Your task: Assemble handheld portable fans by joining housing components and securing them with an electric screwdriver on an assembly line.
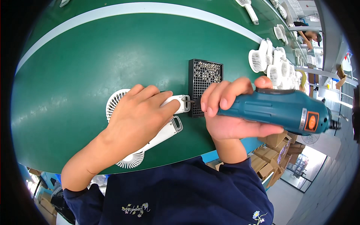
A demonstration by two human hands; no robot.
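Observation:
My left hand (140,110) is closed over a white handheld fan (113,102), pressing it to the green table with its handle end pointing right. My right hand (232,112) grips a teal electric screwdriver (258,107) held level. Its thin bit reaches left to the end of the fan's handle, and seems to touch it there. Just beyond the handle end lies a black screw tray (192,78) full of small holes, with many screws in its far part. A second white handheld fan (165,134) lies nearer me, partly under my left forearm.
Many white fans (275,65) are piled at the right side of the green table (67,67). A pale strip (150,8) curves across the far side. Cardboard boxes (268,157) stand below the right edge. Another person (310,36) is at the far right.

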